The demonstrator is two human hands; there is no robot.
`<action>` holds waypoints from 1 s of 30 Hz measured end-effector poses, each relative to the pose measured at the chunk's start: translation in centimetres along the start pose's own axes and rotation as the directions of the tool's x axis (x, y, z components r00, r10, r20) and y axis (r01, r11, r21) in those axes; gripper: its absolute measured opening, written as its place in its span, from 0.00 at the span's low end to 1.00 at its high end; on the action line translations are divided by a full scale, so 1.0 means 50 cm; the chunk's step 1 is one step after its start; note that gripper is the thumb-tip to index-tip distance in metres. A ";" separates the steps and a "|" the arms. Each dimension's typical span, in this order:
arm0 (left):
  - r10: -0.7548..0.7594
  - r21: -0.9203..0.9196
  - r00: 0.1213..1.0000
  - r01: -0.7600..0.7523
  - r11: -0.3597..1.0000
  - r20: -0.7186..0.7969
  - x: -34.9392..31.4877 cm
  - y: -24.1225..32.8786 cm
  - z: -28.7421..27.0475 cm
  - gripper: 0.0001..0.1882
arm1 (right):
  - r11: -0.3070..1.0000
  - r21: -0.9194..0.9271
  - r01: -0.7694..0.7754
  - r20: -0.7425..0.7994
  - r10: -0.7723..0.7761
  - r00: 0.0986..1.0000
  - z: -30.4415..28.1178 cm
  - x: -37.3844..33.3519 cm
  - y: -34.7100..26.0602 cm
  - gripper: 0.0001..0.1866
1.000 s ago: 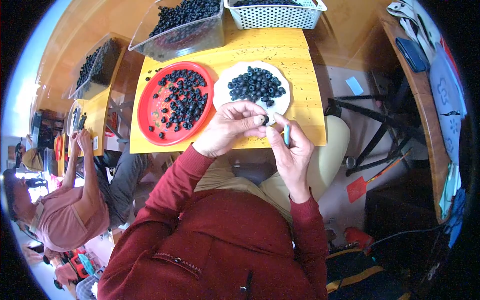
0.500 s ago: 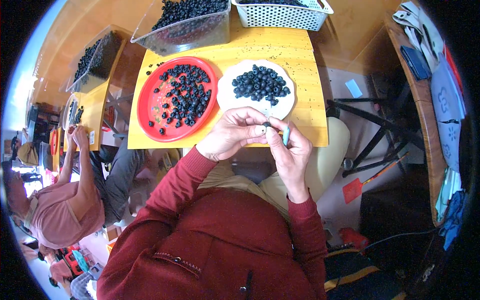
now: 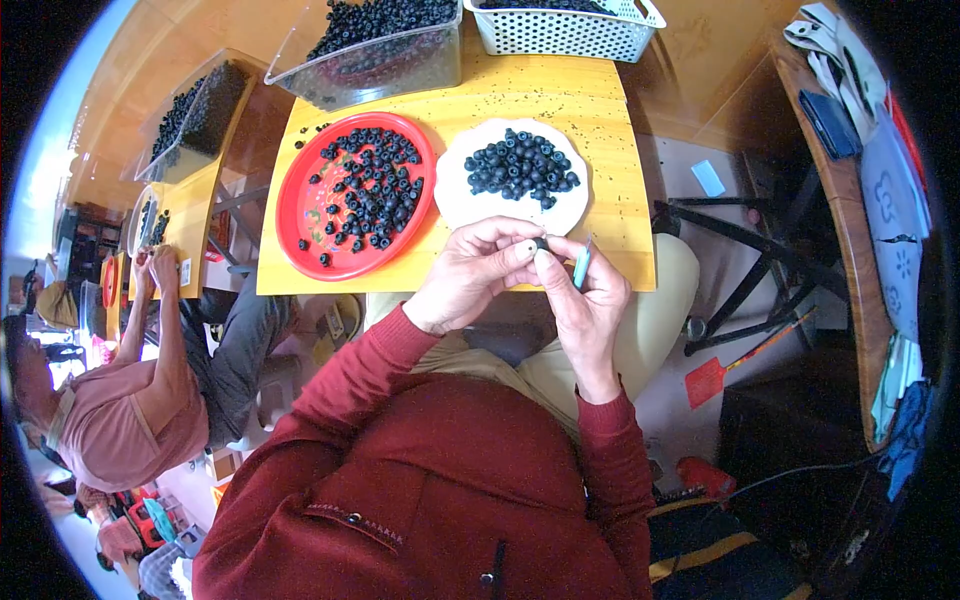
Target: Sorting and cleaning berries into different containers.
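Observation:
Just past the table's near edge, my left hand (image 3: 470,268) pinches a single blueberry (image 3: 541,243) between thumb and fingers. Closed around a small tool with a slim teal handle (image 3: 581,268), my right hand (image 3: 585,305) has its thumb against the same berry. The tool's working end is too small to make out. Beyond my hands a white scalloped plate (image 3: 455,205) carries a heap of blueberries (image 3: 520,165). To its left, a red oval tray (image 3: 290,215) bears many more blueberries (image 3: 375,190), spread loosely.
At the back of the yellow table (image 3: 610,220) stand a clear plastic bin (image 3: 400,85) and a white perforated basket (image 3: 560,35), both holding dark berries. Small dark crumbs litter the tabletop. On the left a co-worker (image 3: 130,400) sits at another table. A red fly swatter (image 3: 706,382) lies at right.
Both hands have shifted slightly right with the blueberry still held between them. The teal-handled tool has tilted a little. The heaps look the same.

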State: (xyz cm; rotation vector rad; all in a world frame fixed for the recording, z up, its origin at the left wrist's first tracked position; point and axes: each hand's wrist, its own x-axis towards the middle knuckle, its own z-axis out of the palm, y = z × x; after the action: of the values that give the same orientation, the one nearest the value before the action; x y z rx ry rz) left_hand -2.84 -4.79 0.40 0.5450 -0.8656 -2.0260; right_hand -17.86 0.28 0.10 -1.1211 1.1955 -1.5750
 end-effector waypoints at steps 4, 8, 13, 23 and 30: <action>0.027 -0.032 1.000 -0.027 0.999 -0.003 -0.003 -0.004 0.003 0.11 | 0.994 0.105 -0.022 0.005 0.022 1.000 0.003 0.000 -0.011 0.08; -0.005 -0.042 1.000 0.005 0.999 -0.012 0.000 -0.008 0.001 0.11 | 0.991 0.127 -0.038 0.007 0.038 0.999 0.002 -0.002 -0.018 0.07; -0.027 -0.080 1.000 0.027 0.996 0.011 -0.007 -0.002 -0.004 0.11 | 0.990 0.136 -0.033 0.046 0.027 0.999 0.000 -0.002 -0.026 0.06; -0.013 -0.012 1.000 0.014 1.000 0.015 -0.003 -0.002 -0.017 0.07 | 0.969 -0.232 0.088 0.169 -0.049 0.984 -0.035 -0.002 -0.048 0.15; 0.006 0.020 1.000 -0.006 1.000 -0.029 -0.011 -0.004 -0.011 0.08 | 0.929 -0.324 0.176 0.252 -0.095 0.963 -0.040 -0.008 -0.061 0.16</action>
State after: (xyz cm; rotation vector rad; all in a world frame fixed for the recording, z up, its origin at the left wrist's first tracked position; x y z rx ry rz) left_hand -2.29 -4.45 -0.08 0.5805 -0.8699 -2.0013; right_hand -19.98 1.68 2.75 -1.6014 1.2852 -1.3157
